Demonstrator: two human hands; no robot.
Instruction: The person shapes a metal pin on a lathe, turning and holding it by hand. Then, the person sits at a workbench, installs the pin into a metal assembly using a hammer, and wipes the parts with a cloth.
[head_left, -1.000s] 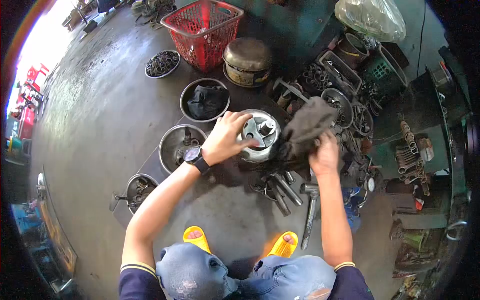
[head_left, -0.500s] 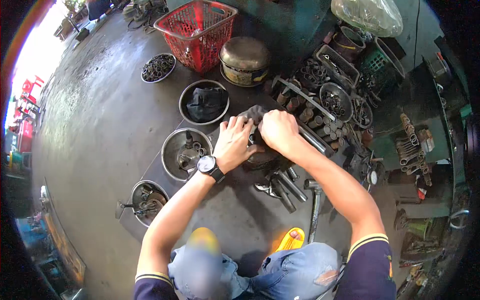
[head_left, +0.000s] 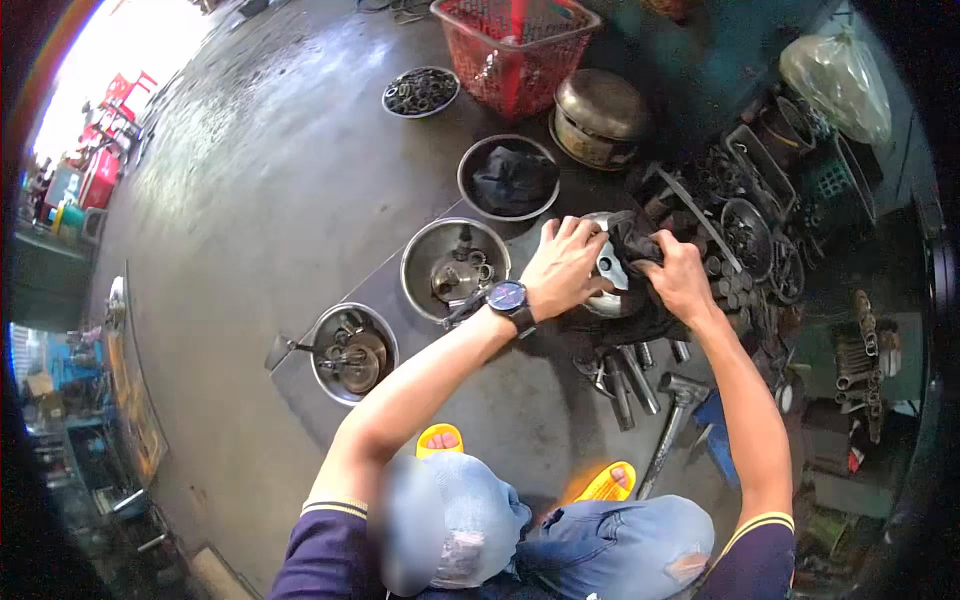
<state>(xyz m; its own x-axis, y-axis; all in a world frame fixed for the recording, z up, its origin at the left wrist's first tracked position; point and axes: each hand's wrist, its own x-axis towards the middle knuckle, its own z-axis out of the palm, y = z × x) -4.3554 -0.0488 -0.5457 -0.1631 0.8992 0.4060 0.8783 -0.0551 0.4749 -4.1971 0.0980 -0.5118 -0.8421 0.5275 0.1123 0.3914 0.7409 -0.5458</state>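
Note:
A round silver metal part (head_left: 607, 302) sits in front of me, partly covered by my hands and a dark cloth. My left hand (head_left: 568, 268) rests on its left side, fingers curled over the rim; a watch is on that wrist. The dark cloth (head_left: 632, 238) is pinched in my right hand (head_left: 682, 277), and it lies against the right part of the metal piece. Below are several metal tubes (head_left: 636, 380) and a hammer (head_left: 672, 420).
Left of the part stand a bowl with a black cloth (head_left: 510, 212), a bowl of metal parts (head_left: 408, 268) and another bowl (head_left: 318, 345). Behind are a red basket (head_left: 515, 75) and a lidded pot (head_left: 600, 115). A caliper (head_left: 700, 217) lies at the right.
The view has swung left, so the scene sits further right. The cloth went from the right onto the metal part with my right hand, which has now drawn back slightly to the right.

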